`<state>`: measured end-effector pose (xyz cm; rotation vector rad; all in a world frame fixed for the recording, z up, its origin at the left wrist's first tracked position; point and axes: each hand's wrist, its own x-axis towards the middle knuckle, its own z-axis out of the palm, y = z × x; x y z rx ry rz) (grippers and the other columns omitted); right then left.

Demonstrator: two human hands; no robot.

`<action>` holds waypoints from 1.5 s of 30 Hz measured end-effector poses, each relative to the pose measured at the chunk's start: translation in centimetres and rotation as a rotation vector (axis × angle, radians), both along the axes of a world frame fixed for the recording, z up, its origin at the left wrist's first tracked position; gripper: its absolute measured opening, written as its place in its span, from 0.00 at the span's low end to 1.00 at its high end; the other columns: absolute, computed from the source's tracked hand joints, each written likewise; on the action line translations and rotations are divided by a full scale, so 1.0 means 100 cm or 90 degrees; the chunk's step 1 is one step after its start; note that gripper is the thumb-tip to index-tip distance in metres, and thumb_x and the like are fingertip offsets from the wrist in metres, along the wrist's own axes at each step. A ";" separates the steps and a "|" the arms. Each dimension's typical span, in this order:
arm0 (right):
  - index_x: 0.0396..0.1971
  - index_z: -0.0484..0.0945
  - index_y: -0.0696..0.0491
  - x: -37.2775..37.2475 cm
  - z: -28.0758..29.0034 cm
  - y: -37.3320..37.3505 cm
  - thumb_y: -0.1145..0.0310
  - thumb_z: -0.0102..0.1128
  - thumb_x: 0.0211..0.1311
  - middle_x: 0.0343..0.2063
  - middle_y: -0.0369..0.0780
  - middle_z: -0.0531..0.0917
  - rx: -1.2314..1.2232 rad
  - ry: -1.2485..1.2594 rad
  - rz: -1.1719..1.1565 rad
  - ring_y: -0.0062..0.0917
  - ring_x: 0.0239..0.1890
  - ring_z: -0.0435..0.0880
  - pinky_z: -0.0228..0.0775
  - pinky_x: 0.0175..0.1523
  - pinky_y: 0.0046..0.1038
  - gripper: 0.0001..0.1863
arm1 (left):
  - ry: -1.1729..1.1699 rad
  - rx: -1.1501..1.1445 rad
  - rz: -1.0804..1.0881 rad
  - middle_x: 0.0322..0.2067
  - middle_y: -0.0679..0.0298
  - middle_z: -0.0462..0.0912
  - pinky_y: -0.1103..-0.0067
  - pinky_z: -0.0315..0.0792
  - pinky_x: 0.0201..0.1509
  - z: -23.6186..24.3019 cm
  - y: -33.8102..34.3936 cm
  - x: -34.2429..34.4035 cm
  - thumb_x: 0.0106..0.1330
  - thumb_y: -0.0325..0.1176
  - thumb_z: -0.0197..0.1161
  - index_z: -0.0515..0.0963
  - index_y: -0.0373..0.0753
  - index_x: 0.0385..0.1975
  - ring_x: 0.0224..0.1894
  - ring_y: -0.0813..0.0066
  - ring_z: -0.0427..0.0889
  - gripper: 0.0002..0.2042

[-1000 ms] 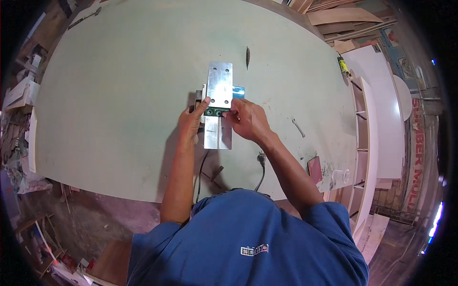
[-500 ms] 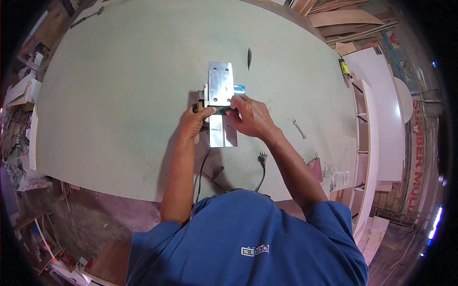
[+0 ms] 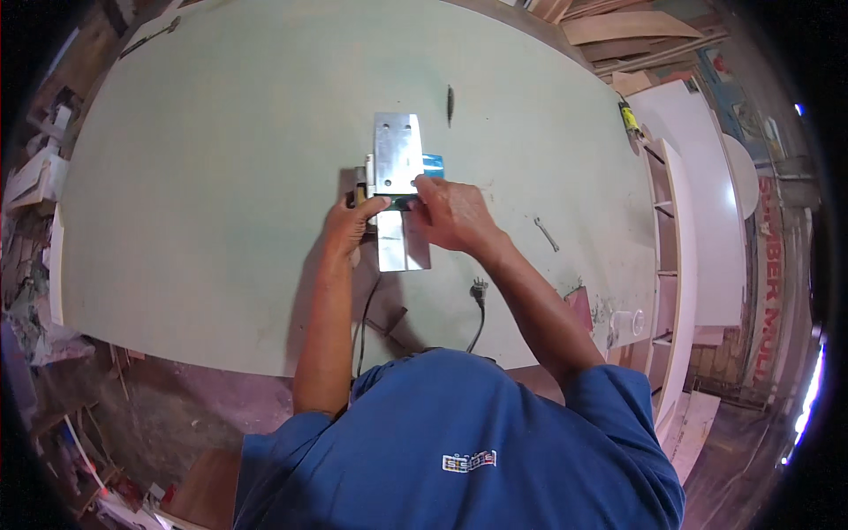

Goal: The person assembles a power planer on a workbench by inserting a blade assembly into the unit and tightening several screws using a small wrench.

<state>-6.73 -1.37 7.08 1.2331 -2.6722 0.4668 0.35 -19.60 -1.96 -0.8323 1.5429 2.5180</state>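
Note:
A power tool with two silver metal plates and a blue part lies at the middle of the pale green table. Between the plates is a dark green bar. My left hand grips the tool's left side, with the thumb on the green bar's left end. My right hand is closed with bent fingertips on the bar's right part and the plate's edge, hiding that end.
Around them on the table lie a dark slim object, a wrench, a cable plug, a reddish sheet and a clear container. White shelving stands at the right edge.
My left thumb has moved from the upper plate's edge down onto the green bar. The tool and both hands appear slightly further left in the picture, along with the surroundings.

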 end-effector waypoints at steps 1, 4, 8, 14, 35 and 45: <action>0.25 0.76 0.54 -0.002 -0.008 0.001 0.63 0.62 0.63 0.18 0.44 0.83 -0.002 0.021 0.017 0.43 0.22 0.84 0.74 0.28 0.46 0.11 | 0.004 0.002 -0.001 0.39 0.64 0.85 0.75 0.79 0.40 0.001 0.000 0.000 0.54 0.41 0.79 0.77 0.37 0.53 0.37 0.72 0.85 0.29; 0.24 0.76 0.53 -0.003 -0.011 -0.001 0.62 0.61 0.63 0.17 0.44 0.82 0.029 0.040 0.009 0.43 0.20 0.83 0.74 0.27 0.44 0.12 | 0.013 0.021 0.013 0.39 0.64 0.85 0.74 0.79 0.40 0.005 -0.001 0.001 0.54 0.42 0.79 0.78 0.37 0.53 0.36 0.72 0.85 0.28; 0.25 0.76 0.54 0.001 0.004 -0.006 0.63 0.64 0.59 0.20 0.45 0.83 -0.016 -0.002 -0.009 0.43 0.23 0.85 0.76 0.29 0.44 0.11 | -0.007 0.022 -0.015 0.40 0.63 0.85 0.72 0.79 0.42 0.004 -0.003 0.002 0.54 0.42 0.79 0.78 0.37 0.53 0.39 0.71 0.85 0.28; 0.31 0.76 0.54 -0.007 -0.017 -0.005 0.66 0.64 0.60 0.23 0.45 0.83 0.065 0.001 0.001 0.46 0.25 0.84 0.75 0.30 0.47 0.09 | 0.021 0.014 0.003 0.41 0.65 0.85 0.73 0.78 0.44 -0.009 -0.006 -0.002 0.54 0.40 0.78 0.79 0.37 0.53 0.41 0.73 0.85 0.27; 0.33 0.76 0.56 -0.006 -0.008 0.001 0.63 0.68 0.60 0.26 0.45 0.80 -0.024 -0.102 -0.001 0.47 0.30 0.83 0.74 0.34 0.48 0.13 | 0.017 0.029 0.009 0.37 0.69 0.85 0.75 0.79 0.41 -0.014 -0.003 -0.003 0.57 0.37 0.76 0.81 0.39 0.48 0.36 0.75 0.84 0.20; 0.33 0.75 0.54 -0.011 -0.017 0.013 0.61 0.70 0.60 0.28 0.43 0.80 -0.151 -0.175 0.043 0.43 0.33 0.83 0.74 0.36 0.44 0.14 | 0.020 0.044 0.022 0.41 0.66 0.85 0.74 0.80 0.45 -0.017 -0.002 -0.003 0.56 0.36 0.76 0.79 0.38 0.52 0.40 0.74 0.85 0.24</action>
